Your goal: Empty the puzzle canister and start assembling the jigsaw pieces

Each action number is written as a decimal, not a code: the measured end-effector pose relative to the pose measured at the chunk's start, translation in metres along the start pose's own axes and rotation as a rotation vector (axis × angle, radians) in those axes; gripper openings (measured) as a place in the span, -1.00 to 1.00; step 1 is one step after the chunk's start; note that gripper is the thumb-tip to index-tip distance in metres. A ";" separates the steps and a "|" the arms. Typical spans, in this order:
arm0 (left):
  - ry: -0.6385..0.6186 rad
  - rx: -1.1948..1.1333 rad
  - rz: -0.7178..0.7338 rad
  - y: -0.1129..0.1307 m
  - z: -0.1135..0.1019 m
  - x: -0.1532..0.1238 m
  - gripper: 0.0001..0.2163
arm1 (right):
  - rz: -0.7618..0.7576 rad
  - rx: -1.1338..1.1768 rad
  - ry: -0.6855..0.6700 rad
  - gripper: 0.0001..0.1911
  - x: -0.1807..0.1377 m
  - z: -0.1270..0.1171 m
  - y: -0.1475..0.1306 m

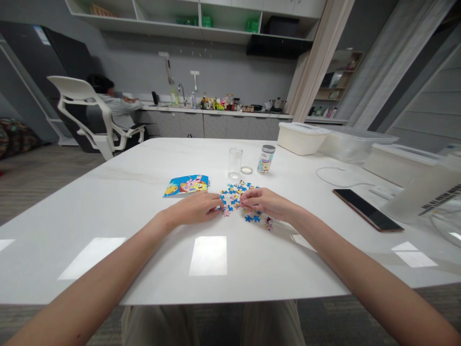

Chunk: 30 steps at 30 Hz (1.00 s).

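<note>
Small jigsaw puzzle pieces [233,198] in blue, yellow and pink lie in a loose heap on the white table [154,259]. At the heap's left edge is my left hand [196,207], palm down, its fingers curled and the tips against pieces; whether it grips one is hidden. Over the right side, my right hand [268,203] pinches what looks like a small puzzle piece between thumb and fingers. A folded picture sheet [187,184] with a yellow cartoon figure lies behind my left hand. Beyond the heap stand a clear jar [235,162] and a printed can [265,160], with a round lid [247,170] between them.
To the right lie a phone [367,209] and a white cable [334,180]. Lidded storage boxes [302,138] line the back right, near a large pale container [425,187]. A person sits in a white chair [81,103] by the far counter [216,113].
</note>
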<state>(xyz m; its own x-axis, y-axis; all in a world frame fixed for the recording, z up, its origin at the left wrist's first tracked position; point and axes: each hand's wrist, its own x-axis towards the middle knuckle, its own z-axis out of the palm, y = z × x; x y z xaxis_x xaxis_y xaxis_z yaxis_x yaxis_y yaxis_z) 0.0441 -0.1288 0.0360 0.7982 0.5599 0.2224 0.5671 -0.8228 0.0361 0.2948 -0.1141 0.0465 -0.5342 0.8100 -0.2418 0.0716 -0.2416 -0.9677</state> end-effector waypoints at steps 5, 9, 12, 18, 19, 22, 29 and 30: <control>-0.011 0.003 -0.003 0.000 0.000 0.000 -0.81 | 0.002 0.001 0.012 -0.86 0.002 -0.002 0.004; -0.014 0.008 0.004 -0.002 0.002 -0.001 -0.80 | -0.030 -0.003 0.019 -0.70 0.002 -0.003 0.005; -0.017 0.013 0.000 -0.002 0.001 -0.001 -0.79 | -0.027 -0.049 0.030 -0.73 0.002 -0.003 0.003; -0.031 0.024 -0.007 0.000 0.000 0.000 -0.80 | 0.012 -0.041 0.049 -0.79 0.000 0.000 0.000; -0.034 0.026 -0.007 0.000 0.000 0.000 -0.80 | 0.018 -0.034 0.047 -0.80 -0.001 0.000 0.000; -0.030 0.035 -0.003 0.000 0.000 0.000 -0.80 | 0.044 -0.022 0.043 -0.80 -0.003 0.002 0.001; -0.033 0.032 -0.006 0.000 0.000 0.000 -0.79 | 0.079 -0.024 0.029 -0.75 -0.006 0.004 -0.002; -0.034 0.031 -0.006 0.000 0.000 0.000 -0.79 | 0.073 -0.032 0.023 -0.75 -0.006 0.004 -0.002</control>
<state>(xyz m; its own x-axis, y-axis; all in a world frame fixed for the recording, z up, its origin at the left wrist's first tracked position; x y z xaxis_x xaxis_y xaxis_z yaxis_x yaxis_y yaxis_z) 0.0443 -0.1287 0.0362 0.8009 0.5683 0.1887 0.5775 -0.8164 0.0074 0.2947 -0.1208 0.0499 -0.5072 0.8031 -0.3127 0.1365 -0.2834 -0.9492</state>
